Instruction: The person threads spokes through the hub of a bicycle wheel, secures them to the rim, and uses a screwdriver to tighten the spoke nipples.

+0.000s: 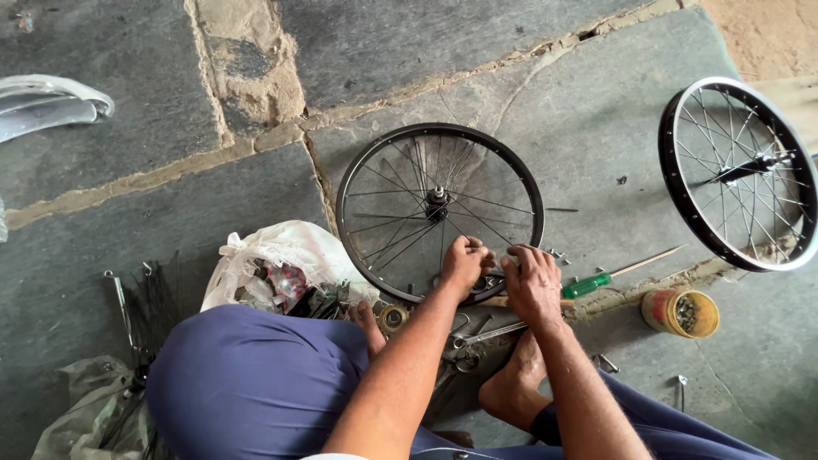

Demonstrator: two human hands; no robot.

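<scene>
Black spoked wheel [439, 209] flat on stone floor [128, 128]; left hand [464, 262] and right hand [532, 281] both closed on near rim (green screwdriver [596, 282] just beside).

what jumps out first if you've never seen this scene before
The black spoked wheel lying flat on the stone floor at centre, with the left hand and right hand pressed together at its near rim. A second wheel stands tilted at the right edge. Between them lie a green-handled screwdriver and a yellow tin of small metal parts; a white bag of parts sits left of the hands.
</scene>
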